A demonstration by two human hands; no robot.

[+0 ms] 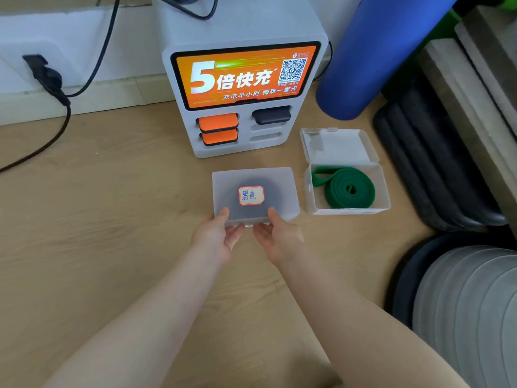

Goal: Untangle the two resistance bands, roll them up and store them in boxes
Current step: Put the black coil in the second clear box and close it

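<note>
A frosted plastic box (279,180) lies on the wooden floor with its lid shut and a red-edged handwritten label (251,195) on top. A dark rolled band shows dimly through the lid. My left hand (216,236) and my right hand (275,233) both grip the box's near edge, thumbs on the lid and fingers under the front. To the right stands a second clear box (384,191) with its lid (338,145) hinged back. A green resistance band (347,189) lies rolled inside it, one loop end loose at the left.
A white power-bank charging station (240,99) with an orange screen stands just behind the boxes. A blue rolled mat (377,51) leans at the back right. Black ribbed equipment (430,169) and a grey ribbed object (470,312) crowd the right side. A black cable (56,127) runs at the left.
</note>
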